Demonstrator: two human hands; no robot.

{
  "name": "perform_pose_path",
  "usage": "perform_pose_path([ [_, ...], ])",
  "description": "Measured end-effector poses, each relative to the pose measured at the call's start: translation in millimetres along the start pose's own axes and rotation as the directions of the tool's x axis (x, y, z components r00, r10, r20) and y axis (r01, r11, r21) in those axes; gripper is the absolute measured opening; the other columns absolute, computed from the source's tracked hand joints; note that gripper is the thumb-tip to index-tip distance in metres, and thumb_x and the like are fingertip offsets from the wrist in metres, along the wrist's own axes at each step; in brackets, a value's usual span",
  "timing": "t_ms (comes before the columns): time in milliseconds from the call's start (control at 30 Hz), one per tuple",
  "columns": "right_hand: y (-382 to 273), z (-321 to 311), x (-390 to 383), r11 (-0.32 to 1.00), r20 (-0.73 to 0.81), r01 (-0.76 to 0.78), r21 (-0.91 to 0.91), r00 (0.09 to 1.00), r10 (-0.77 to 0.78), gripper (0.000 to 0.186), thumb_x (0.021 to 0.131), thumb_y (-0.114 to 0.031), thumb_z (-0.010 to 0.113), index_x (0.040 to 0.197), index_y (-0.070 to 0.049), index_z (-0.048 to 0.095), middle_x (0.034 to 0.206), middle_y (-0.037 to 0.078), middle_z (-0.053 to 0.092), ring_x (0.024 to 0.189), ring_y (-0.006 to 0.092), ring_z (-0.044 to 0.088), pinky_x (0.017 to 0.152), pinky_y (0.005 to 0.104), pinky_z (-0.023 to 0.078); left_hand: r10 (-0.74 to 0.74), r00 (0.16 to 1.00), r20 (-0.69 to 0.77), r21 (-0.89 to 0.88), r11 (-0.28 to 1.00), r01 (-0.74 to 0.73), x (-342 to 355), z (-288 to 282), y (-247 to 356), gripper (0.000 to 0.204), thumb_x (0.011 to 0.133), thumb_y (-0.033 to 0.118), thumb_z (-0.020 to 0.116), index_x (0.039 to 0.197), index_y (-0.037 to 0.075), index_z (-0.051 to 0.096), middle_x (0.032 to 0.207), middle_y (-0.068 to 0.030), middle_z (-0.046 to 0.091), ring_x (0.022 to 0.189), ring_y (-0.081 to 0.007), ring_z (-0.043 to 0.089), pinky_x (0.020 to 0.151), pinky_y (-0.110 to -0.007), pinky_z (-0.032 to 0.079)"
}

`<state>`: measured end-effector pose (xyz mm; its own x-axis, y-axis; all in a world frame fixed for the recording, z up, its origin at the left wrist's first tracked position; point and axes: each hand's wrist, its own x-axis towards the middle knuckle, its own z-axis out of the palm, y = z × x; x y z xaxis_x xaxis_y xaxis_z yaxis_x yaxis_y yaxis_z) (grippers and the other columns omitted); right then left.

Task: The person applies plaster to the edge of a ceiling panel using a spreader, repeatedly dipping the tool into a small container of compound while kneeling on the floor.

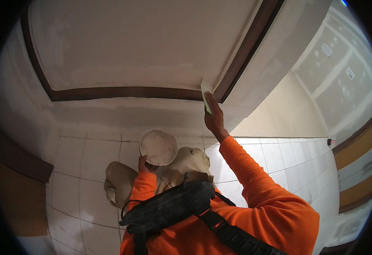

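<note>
My right hand [214, 115] is closed around a thin, flat, pale green spreader [206, 94]. Its upper end touches or nearly touches the lower right corner of a brown wooden trim frame [130, 92] on the wall; I cannot tell which. Low by my knees, my left hand [147, 165] grips the near left edge of a round bowl [158, 147], some of its fingers hidden beneath. Whitish residue covers the inside of the bowl, and how much material it contains is unclear.
White floor tiles [96, 193] spread around my bent knees [185, 166]. A patchy whitish wall panel [135, 46] fills the brown frame. At the far right stands a grey wall [345, 76] with pale patches. Brown and tan panels [356, 159] edge the right side. A black pouch [169, 208] hangs at my front.
</note>
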<state>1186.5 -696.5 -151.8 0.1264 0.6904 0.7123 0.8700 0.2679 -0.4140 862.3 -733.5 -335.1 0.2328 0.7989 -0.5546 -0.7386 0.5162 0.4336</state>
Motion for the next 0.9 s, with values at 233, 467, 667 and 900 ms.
perform_pose_path([
  [233,9,-16,9,1.000,0.013,-0.017,0.001,1.000,0.017,0.039,0.091,0.001,0.057,0.129,-0.006,0.059,0.128,0.019,0.062,0.121,0.0356,0.058,0.100,0.0412,0.049,-0.005,0.999,0.041,0.012,1.000,0.005,5,-5,2,0.065,0.077,0.034,0.067,0.136,0.017,0.045,0.133,-0.0129,0.051,0.120,-0.0362,0.052,0.096,-0.056,0.049],
  [467,-9,-39,7,0.946,0.028,-0.194,0.258,0.981,0.193,0.022,0.094,-0.019,0.059,0.103,0.000,0.066,0.086,0.020,0.067,0.077,0.0283,0.064,0.071,0.0356,0.049,0.017,1.000,0.016,0.032,0.999,-0.017,3,1,1,0.072,0.077,0.037,0.064,0.140,0.009,0.042,0.137,-0.0149,0.048,0.123,-0.0362,0.050,0.100,-0.055,0.046],
  [667,-28,-27,0,0.851,-0.308,-0.229,0.473,0.862,0.403,0.031,0.097,-0.019,0.053,0.120,0.001,0.060,0.096,0.017,0.067,0.084,0.0205,0.061,0.077,0.0344,0.048,-0.035,0.999,-0.001,-0.016,0.999,0.035,2,-4,0,0.067,0.077,0.036,0.066,0.138,0.018,0.044,0.132,-0.0132,0.051,0.118,-0.0355,0.054,0.094,-0.054,0.051],
  [900,-35,-12,11,0.951,-0.302,-0.198,0.235,0.915,0.266,0.039,0.100,-0.015,0.047,0.137,-0.001,0.049,0.127,0.021,0.060,0.119,0.0366,0.057,0.099,0.0395,0.044,0.007,1.000,0.010,0.013,1.000,-0.007,-1,-2,1,0.065,0.077,0.037,0.066,0.134,0.014,0.047,0.131,-0.0124,0.053,0.118,-0.0349,0.055,0.093,-0.055,0.051],
])
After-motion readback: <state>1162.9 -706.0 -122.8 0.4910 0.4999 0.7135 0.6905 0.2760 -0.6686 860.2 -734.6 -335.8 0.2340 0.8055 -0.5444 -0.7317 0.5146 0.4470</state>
